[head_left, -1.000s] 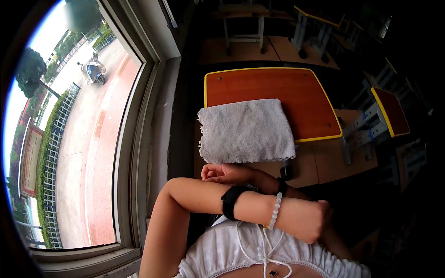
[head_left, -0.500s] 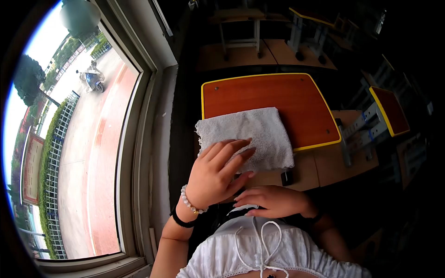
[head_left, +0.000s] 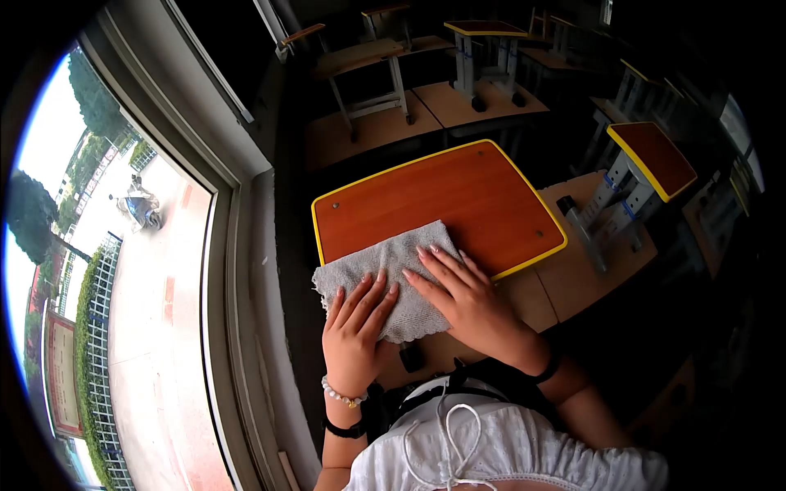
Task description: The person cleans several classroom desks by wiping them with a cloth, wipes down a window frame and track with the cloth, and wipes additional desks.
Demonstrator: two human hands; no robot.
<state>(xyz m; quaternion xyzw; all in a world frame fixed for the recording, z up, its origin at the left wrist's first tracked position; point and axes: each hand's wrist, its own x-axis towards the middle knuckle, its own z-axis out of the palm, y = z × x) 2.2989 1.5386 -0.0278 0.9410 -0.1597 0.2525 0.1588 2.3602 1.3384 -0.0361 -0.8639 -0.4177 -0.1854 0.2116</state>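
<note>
One cloth (head_left: 417, 250) lay across the near left part of the surface (head_left: 426, 192), covering that corner and reaching slightly past the left and near edges. Its long axis ran roughly parallel to the near edge of the surface, slanting from lower left to upper right. The ragged short end pointed left, toward the window frame (head_left: 221, 270); the other short end faced right, over the bare part of the surface.

Two hands pressed on the cloth, apart from each other and clamped on nothing. The left hand (head_left: 354, 340) had its fingers laid on the left half, pointing away from the person; the right hand (head_left: 475, 311) lay on the right half, its fingers spread and angled up to the left. One beaded bracelet (head_left: 342, 396) and one black band (head_left: 344, 429) circled the left wrist, and a second band (head_left: 547, 368) the right.

The surface was red-brown with a yellow rim. To its right stood one smaller yellow-rimmed desk (head_left: 651, 155), and beyond its far edge another (head_left: 486, 29). More furniture stood farther back, too dark to count. Left of the surface, one scooter (head_left: 139, 204) showed through the window.
</note>
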